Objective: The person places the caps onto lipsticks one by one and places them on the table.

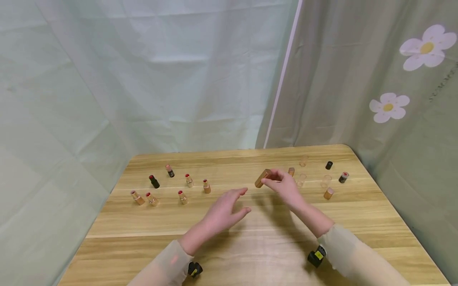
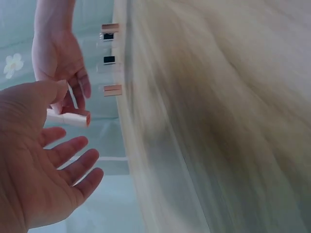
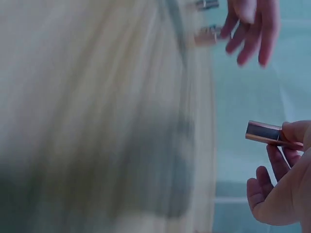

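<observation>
Soft light leaves a pale sheen on the tabletop [image 1: 261,254] before me and diffuse shadows below my left hand [image 1: 223,211] and my right hand [image 1: 282,186]. My head view is bright, fairly crisp; my wrist views are dimmer, bluish, the tabletop smeared, worst at the right wrist.

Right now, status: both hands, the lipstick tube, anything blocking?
Right hand pinching copper-coloured lipstick tube, raised off table. Left hand empty, not touching it. Nothing seen between left hand and tube.
</observation>
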Demonstrator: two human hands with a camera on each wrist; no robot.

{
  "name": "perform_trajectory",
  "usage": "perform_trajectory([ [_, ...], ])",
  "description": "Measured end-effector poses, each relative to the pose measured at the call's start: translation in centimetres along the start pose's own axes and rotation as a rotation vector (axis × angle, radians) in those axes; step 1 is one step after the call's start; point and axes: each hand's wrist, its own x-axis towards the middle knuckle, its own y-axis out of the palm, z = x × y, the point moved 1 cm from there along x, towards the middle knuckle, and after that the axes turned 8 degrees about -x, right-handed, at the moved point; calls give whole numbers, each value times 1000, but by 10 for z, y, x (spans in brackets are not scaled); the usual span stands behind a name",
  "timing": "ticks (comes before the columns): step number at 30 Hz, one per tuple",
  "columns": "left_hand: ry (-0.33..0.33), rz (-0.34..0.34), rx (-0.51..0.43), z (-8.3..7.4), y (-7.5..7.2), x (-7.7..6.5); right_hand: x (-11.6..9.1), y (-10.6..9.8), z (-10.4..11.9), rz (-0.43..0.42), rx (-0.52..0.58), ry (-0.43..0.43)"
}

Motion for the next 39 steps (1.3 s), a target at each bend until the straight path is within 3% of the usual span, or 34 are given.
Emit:
perform_trajectory([
  [5, 163, 39, 266, 1, 1, -12, 24, -21, -2, -53, -292, -70],
  [7, 218, 55, 328, 0, 3, -16, 33, -29, -3, -76, -404, -55],
  [12, 290, 89, 410, -2, 5, -26, 55, -41, -5, -67, -528, -29],
  [19, 267, 124, 460, -1, 5, -37, 82, -49, -9, -67, -643, 6],
  [27, 232, 133, 442, 4, 3, -44, 99, -42, -16, -40, -744, 66],
  [39, 201, 145, 410, 9, 2, -50, 118, -28, -28, -50, -745, 70],
])
